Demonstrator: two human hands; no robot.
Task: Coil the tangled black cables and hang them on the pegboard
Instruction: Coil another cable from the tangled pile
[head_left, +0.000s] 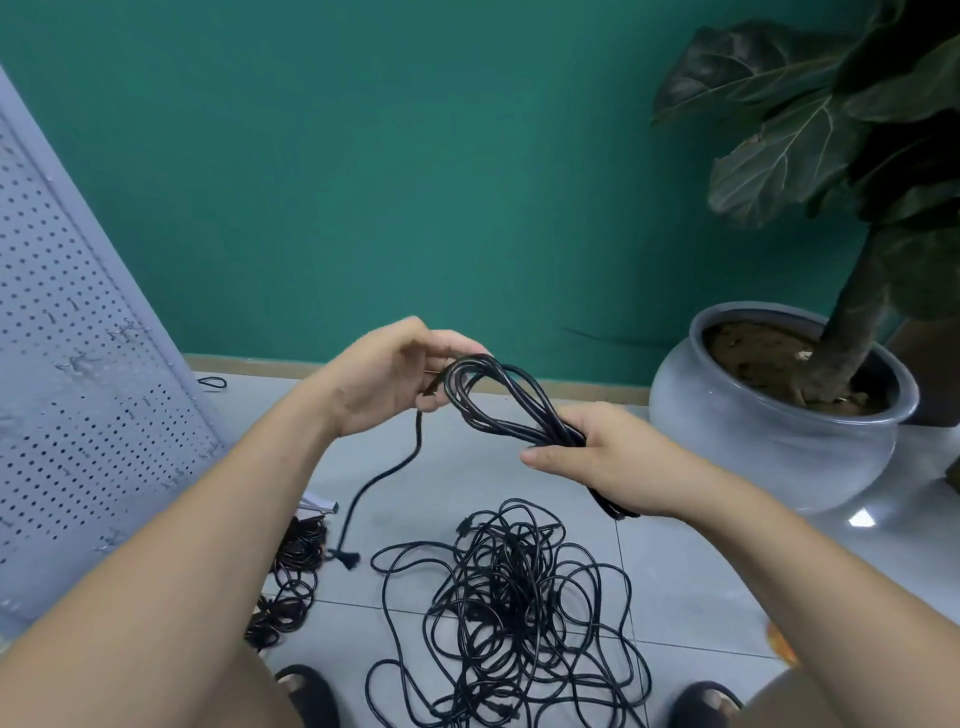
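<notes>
A coiled black cable (498, 397) hangs between my hands above the floor. My right hand (608, 462) grips the middle of the coil's loops. My left hand (395, 379) pinches the coil's far end, where a loose tail (379, 475) drops to the floor and ends in a plug (347, 558). On the tiles below lies a large tangle of black cables (511, 613). The grey pegboard (67, 364) leans at the left, with small hooks on it.
Several coiled black cables (291, 577) lie at the pegboard's foot. A big grey pot (769, 436) with a leafy plant stands at the right against the green wall. My two black sandals (311, 696) are at the bottom edge.
</notes>
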